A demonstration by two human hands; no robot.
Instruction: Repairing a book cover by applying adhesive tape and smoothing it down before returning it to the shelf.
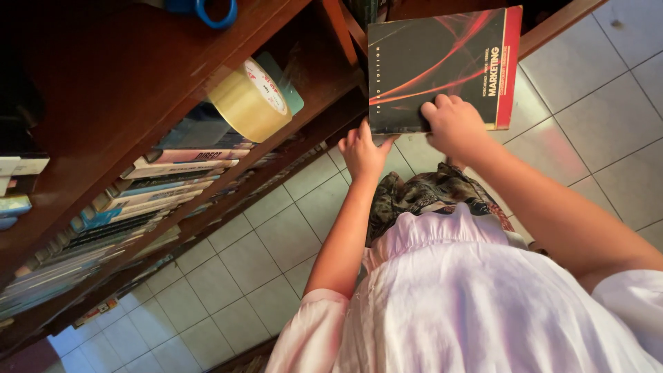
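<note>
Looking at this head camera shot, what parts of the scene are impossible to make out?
- Book: its near lower edge is covered by the right hand; whether the left hand grips it or only touches underneath is unclear.
- Blue-handled tool: cut off by the top edge.
- Rows of shelved books: too dark and slanted to tell apart.
- Roll of tape: its far side is hidden.

Black softcover textbook (442,65) with red swirling lines and a red band along its right edge, closed, front cover facing the camera, held flat in mid-air over pale floor tiles, just beside the wooden bookshelf's edge, bottom edge gripped.
</note>
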